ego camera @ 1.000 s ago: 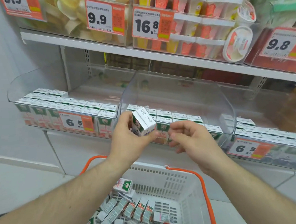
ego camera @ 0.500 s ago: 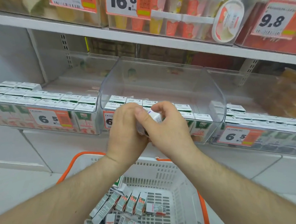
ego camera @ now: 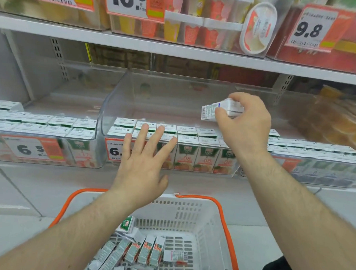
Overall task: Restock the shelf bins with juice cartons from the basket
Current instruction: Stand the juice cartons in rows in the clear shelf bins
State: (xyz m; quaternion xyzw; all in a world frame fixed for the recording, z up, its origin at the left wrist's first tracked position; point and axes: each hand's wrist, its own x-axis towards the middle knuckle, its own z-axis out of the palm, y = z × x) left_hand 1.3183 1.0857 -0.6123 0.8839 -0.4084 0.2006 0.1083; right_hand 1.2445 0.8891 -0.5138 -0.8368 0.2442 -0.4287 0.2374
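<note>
Gripping one juice carton (ego camera: 223, 109) sideways in our right hand (ego camera: 245, 129) above the middle bin (ego camera: 117, 96), we risk toppling its two standing rows if we drop it tilted. Our left hand (ego camera: 141, 163) hovers released, fingers straight. Many cartons lie loose in the near basket (ego camera: 197, 208).

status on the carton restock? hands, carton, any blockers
Right hand grips juice carton above middle clear bin. Left hand open, fingers spread at bin front. More cartons in basket. Rear of bin free; no blocker seen.
</note>
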